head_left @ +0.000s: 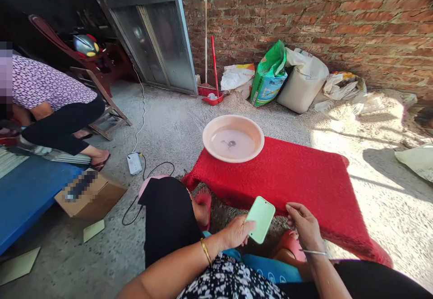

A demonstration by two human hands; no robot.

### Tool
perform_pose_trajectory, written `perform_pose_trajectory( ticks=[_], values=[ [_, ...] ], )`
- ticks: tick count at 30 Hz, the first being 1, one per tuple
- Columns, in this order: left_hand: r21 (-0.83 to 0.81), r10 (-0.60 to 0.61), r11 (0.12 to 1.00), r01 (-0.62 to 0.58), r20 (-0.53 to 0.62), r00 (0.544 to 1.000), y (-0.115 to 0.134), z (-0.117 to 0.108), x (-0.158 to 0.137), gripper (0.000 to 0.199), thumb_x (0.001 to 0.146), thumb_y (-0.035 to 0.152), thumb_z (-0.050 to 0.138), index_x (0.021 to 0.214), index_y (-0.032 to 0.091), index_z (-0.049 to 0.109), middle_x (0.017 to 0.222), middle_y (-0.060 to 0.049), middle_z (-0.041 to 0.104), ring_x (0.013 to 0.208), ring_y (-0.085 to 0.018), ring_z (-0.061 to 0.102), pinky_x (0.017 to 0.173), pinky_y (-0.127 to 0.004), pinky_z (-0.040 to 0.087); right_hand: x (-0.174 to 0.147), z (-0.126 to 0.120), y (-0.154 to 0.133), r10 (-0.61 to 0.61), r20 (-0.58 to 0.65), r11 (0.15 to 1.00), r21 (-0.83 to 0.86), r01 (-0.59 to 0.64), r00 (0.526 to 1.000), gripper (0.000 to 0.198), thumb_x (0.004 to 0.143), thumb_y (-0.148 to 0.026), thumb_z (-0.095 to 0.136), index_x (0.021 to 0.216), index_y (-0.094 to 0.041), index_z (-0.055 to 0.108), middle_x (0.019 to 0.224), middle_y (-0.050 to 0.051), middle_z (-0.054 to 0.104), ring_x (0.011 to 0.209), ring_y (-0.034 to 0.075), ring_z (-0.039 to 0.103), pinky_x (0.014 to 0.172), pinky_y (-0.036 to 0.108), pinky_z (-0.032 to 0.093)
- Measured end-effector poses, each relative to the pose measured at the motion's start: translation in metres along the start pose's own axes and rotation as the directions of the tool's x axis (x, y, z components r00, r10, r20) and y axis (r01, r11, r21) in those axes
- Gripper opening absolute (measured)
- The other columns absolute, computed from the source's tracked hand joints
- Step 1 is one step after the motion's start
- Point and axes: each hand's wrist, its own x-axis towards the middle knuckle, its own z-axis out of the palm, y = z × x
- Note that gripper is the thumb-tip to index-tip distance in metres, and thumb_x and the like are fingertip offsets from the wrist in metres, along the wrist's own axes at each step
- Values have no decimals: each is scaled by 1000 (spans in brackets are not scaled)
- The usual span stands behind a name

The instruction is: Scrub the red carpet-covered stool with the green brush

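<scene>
My left hand (pixel 239 232) grips a pale green rectangular plastic piece (pixel 260 220) by its lower left side, thumb on top. The piece has rounded corners, a raised rim and a small hole near its upper end. To its right, my right hand (pixel 304 222) is apart from it, thumb and forefinger pinched; I cannot make out anything between them. Beyond both hands lies a bench with a red fleecy cover (pixel 297 172). A peach-coloured basin (pixel 233 154) stands on its far left part, with cloudy liquid and a small dark patch inside.
Left, a person in a patterned top (pixel 50 82) bends beside a blue table (pixel 34 190). A cardboard box (pixel 108 195), a white power strip (pixel 134 163) and cables lie on the floor. Sacks (pixel 302 82), a broom and a red dustpan (pixel 214 98) stand along the brick wall.
</scene>
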Motion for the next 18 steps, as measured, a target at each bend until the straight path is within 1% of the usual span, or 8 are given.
perform_pose_trajectory(
  ticks=[2,5,6,8,10,13,16,18],
  values=[
    [-47,39,998,-47,-168,985,2,-10,2,49,79,63,48,80,15,58,45,4,48,36,-10,43,37,-21,35,0,0,0,4,7,1000,-2,-4,1000,47,58,-55,74,85,-19,62,52,-5,53,44,11,48,40,22,34],
    [-87,59,990,-114,-478,876,8,-36,10,56,78,71,40,74,17,52,45,3,47,39,-10,43,40,-22,37,1,0,-1,11,12,1000,0,-11,1000,47,57,-55,74,85,-18,62,51,-5,53,43,11,48,40,22,33],
    [-83,61,989,-123,-528,847,10,-44,13,56,78,72,37,71,18,50,46,3,46,40,-10,44,41,-21,37,1,1,-1,11,14,1000,0,-11,1000,48,57,-55,74,85,-18,62,51,-5,53,43,11,48,40,22,33],
    [-71,66,989,-129,-567,821,13,-55,18,56,79,72,33,66,19,46,47,3,45,42,-9,43,42,-21,37,1,1,-2,5,16,1000,0,-5,1000,47,56,-55,74,84,-18,62,51,-5,54,43,11,48,40,22,33],
    [-62,66,991,-120,-557,828,14,-54,21,56,81,71,30,65,20,44,47,3,44,41,-9,42,41,-20,35,0,2,-3,1,19,1000,-2,-1,1000,47,56,-55,73,83,-18,62,51,-4,54,43,11,48,40,23,33],
    [-42,58,995,-87,-459,887,11,-35,23,53,82,68,34,71,18,49,45,5,43,37,-9,40,37,-20,32,0,2,-4,9,13,1000,-6,-8,1000,47,56,-56,73,83,-19,62,50,-5,54,42,11,48,39,22,31],
    [-8,54,998,-57,-234,971,8,-10,20,45,78,60,51,76,16,57,43,5,46,34,-10,42,34,-21,30,1,2,-3,10,6,1000,-10,-10,1000,47,56,-56,72,83,-19,62,49,-5,53,42,11,47,39,23,30],
    [21,61,998,-60,-70,996,7,0,15,40,77,54,57,77,14,61,47,3,51,36,-10,45,35,-21,32,2,2,-1,6,7,1000,-14,-6,1000,46,57,-55,72,84,-19,62,50,-5,53,42,11,47,40,23,31]
  ],
)
